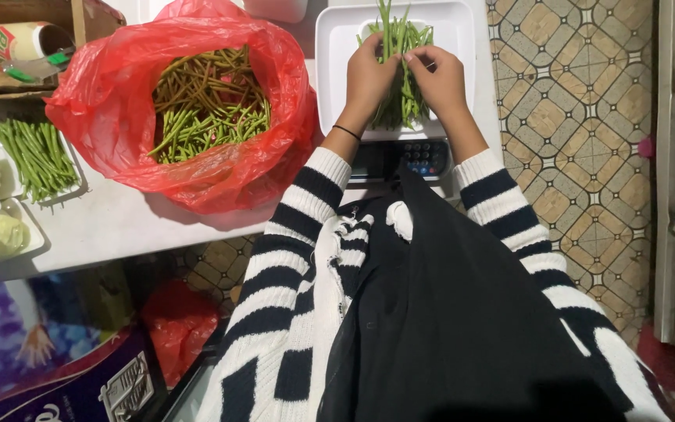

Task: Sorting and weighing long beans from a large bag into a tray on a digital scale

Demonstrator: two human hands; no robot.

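Note:
A bundle of long green beans (400, 47) lies on the white tray (337, 47) of a weighing scale (408, 156). My left hand (369, 78) grips the bundle on its left side, a black band around that wrist. On the right side my right hand (441, 78) holds the same bundle, fingertips pinching the stems near the top. Both arms wear black-and-white striped sleeves.
A red plastic bag (197, 164) full of long green beans sits left of the scale on a white counter (119, 223). Further left lie a foam tray of beans (37, 156) and wrapped trays (1, 234). Patterned floor tiles (572, 117) are at right.

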